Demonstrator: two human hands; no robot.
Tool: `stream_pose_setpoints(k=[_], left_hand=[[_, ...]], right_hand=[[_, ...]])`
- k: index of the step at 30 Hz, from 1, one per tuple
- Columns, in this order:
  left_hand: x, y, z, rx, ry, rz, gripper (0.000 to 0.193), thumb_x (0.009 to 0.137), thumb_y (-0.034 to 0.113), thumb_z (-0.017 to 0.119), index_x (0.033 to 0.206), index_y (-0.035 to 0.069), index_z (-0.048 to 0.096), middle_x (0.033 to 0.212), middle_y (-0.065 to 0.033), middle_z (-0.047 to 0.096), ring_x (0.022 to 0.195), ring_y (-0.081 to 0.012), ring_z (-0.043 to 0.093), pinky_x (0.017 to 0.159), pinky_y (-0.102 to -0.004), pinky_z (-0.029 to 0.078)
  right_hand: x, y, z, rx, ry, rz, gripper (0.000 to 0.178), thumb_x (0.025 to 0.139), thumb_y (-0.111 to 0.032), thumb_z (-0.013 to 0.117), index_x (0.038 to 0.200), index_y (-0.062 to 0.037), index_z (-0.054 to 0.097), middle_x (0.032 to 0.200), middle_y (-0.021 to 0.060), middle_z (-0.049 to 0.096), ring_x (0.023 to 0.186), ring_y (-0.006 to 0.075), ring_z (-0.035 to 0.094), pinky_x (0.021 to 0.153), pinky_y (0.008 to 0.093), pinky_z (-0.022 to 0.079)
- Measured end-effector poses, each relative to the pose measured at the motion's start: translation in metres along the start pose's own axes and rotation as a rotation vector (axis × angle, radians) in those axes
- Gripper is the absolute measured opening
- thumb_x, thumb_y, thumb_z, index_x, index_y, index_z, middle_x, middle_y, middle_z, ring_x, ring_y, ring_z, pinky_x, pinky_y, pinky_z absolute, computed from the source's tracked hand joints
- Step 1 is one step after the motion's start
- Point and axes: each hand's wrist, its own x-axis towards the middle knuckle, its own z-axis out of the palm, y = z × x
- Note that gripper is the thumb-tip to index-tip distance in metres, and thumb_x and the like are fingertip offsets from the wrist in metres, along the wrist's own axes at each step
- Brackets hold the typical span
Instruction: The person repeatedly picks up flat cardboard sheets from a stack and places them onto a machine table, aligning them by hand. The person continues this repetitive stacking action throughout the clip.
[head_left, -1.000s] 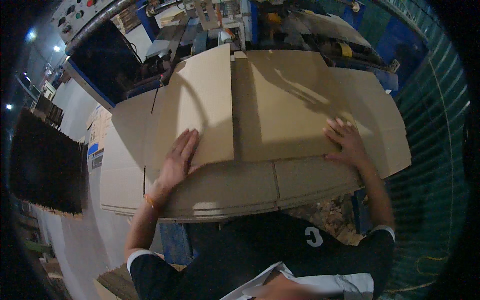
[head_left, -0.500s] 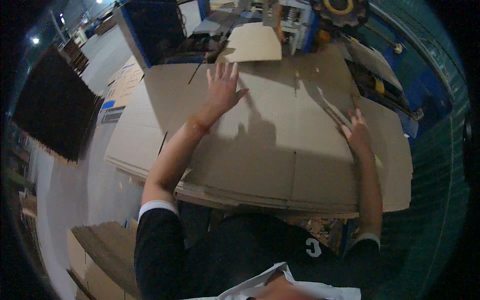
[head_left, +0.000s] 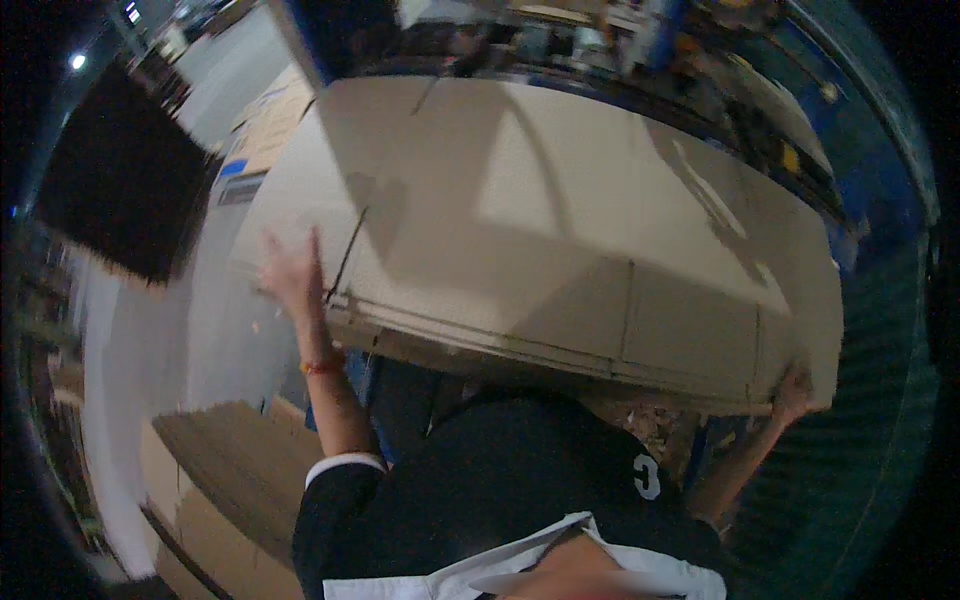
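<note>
A wide stack of flat brown cardboard sheets (head_left: 560, 270) lies in front of me, with slots and crease lines in the top sheet. At its near left edge is my left hand (head_left: 292, 272), blurred by motion, its fingers spread; whether it touches the cardboard I cannot tell. My right hand (head_left: 793, 393) is closed around the near right corner of the top sheet, its fingers partly hidden. How many sheets it grips cannot be made out.
Beyond the stack stands a machine with a blue frame (head_left: 660, 35). A tall dark pile of sheets (head_left: 125, 185) rises at the left. Folded cardboard (head_left: 225, 480) sits low at the near left, beside the grey floor (head_left: 150, 370). Green corrugated sheeting (head_left: 880, 400) borders the right.
My left hand has moved from the far middle of the sheet to its near left edge. My right hand has come back to the near right corner. The view has shifted.
</note>
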Motion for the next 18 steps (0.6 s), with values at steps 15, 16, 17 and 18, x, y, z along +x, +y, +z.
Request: stream_pose_setpoints(k=[15, 16, 17, 18], left_hand=[[0.05, 0.001, -0.019, -1.354, -0.13, -0.206, 0.042, 0.081, 0.016, 0.061, 0.116, -0.004, 0.05, 0.104, -0.0136, 0.056, 0.094, -0.0231, 0.055, 0.088, -0.0358, 0.044], [0.042, 0.005, -0.025, -1.244, -0.136, -0.2, 0.042, 0.08, 0.015, 0.061, 0.116, -0.005, 0.05, 0.105, -0.0144, 0.057, 0.094, -0.023, 0.055, 0.088, -0.0357, 0.043], [0.028, 0.013, -0.034, -1.116, -0.122, -0.19, 0.043, 0.08, 0.014, 0.06, 0.117, -0.006, 0.05, 0.107, -0.0153, 0.057, 0.094, -0.023, 0.056, 0.089, -0.0356, 0.043], [0.005, 0.021, -0.042, -1.2, -0.227, -0.04, 0.041, 0.081, 0.011, 0.059, 0.118, -0.004, 0.051, 0.111, -0.0158, 0.057, 0.1, -0.0235, 0.055, 0.09, -0.0353, 0.042]], right_hand=[[-0.009, -0.073, -0.163, 1.64, 0.331, -0.054, 0.047, 0.083, -0.008, 0.057, 0.126, 0.0042, 0.042, 0.122, 0.012, 0.051, 0.105, 0.0236, 0.051, 0.091, 0.0337, 0.04], [-0.039, -0.081, -0.174, 1.443, 0.407, 0.056, 0.048, 0.083, -0.007, 0.057, 0.127, 0.0038, 0.042, 0.122, 0.0127, 0.051, 0.105, 0.0236, 0.052, 0.091, 0.0335, 0.04], [-0.068, -0.086, -0.182, 1.298, 0.418, 0.024, 0.049, 0.083, -0.007, 0.058, 0.128, 0.0035, 0.042, 0.122, 0.0135, 0.052, 0.105, 0.0236, 0.052, 0.091, 0.0333, 0.04], [-0.098, -0.083, -0.193, 1.182, 0.204, -0.078, 0.043, 0.082, -0.01, 0.059, 0.121, 0.0041, 0.048, 0.118, 0.0145, 0.055, 0.104, 0.0242, 0.054, 0.089, 0.0319, 0.041]])
